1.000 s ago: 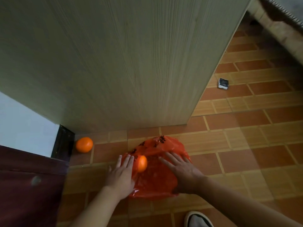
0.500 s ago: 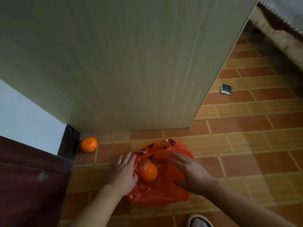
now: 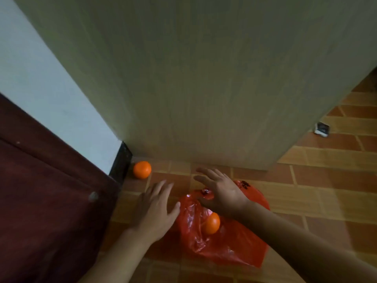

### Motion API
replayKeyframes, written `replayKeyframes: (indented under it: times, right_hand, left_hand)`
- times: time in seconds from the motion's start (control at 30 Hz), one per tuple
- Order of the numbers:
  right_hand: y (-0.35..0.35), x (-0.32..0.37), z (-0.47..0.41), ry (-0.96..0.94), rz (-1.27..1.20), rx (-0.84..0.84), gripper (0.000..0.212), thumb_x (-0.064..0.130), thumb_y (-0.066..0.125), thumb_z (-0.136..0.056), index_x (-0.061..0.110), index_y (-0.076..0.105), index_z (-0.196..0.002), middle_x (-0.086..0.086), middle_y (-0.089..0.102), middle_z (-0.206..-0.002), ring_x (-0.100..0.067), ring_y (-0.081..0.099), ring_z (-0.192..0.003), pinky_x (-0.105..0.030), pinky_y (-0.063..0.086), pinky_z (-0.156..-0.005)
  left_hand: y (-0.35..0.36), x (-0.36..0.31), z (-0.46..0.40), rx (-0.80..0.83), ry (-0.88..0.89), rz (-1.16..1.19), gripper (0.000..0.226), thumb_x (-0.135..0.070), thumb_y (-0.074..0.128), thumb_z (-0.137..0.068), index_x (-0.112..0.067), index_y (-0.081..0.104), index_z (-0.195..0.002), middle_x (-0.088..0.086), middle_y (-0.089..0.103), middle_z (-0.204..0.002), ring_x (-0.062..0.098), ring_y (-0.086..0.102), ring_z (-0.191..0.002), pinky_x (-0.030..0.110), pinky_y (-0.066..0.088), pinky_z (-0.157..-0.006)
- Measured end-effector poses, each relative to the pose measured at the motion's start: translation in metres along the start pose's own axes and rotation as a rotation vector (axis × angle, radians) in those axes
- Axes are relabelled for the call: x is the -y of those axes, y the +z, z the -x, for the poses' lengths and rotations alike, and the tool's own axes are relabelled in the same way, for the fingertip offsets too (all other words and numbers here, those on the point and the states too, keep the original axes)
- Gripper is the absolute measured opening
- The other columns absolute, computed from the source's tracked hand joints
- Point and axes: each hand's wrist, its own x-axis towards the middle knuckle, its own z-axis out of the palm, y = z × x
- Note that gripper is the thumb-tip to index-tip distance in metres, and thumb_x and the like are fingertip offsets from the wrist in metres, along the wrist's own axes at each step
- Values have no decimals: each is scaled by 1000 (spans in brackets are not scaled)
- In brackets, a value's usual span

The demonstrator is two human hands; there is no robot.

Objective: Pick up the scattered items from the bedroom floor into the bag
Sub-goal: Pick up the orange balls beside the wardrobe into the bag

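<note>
— Crinkled red plastic bag flat on the brown tiled floor, round orange fruit lying on or in it, hard to tell which.

— Second round orange fruit near the wall corner, by the pale wooden cabinet.

— Left hand beside the bag, fingers straight, gripping nothing.

— Right hand above the bag, fingers spread, empty.

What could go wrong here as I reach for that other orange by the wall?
Neither the left hand nor the right hand seems to grip the red bag, so the orange at its mouth might roll out. The loose orange sits in the corner beside the wardrobe; a nudge could push it out of easy reach.
</note>
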Motion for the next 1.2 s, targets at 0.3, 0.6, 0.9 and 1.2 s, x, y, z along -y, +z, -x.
replayKeyframes:
  times: [0.3,0.6,0.9,1.2]
  right_hand:
    - [42,49,-102,-105,-1,124,76,50,68,-88,24,40,-153,-3,33,-163,-29,35,-145,-48,41,-111]
    - [92,84,-193,-152,149,309,94,40,74,-87,27,20,-163,-6,13,-171,-33,23,-153,-47,32,-117]
    - [125,99,-241,-189,303,493,87,15,74,-89,32,26,-159,-8,11,-169,-49,28,-145,-58,47,-103]
    - [107,73,-196,-127,-3,255,57,17,57,-100,37,36,-150,-9,30,-156,-42,43,-128,-51,50,-100]
  left_hand:
    - [-33,74,46,-82,-103,-54,72,-63,33,-89,-26,52,-148,-6,49,-152,18,46,-139,35,45,-110]
    - [-29,125,75,-89,-318,85,77,-68,34,-87,-26,53,-149,-6,49,-153,16,45,-139,36,46,-110]
    - [-39,115,72,-109,-341,176,64,-60,46,-91,-32,51,-148,-16,48,-147,9,46,-135,36,47,-107]
    - [-29,105,60,-70,-316,164,68,-61,41,-91,-25,53,-148,-8,47,-152,13,46,-135,33,46,-105]
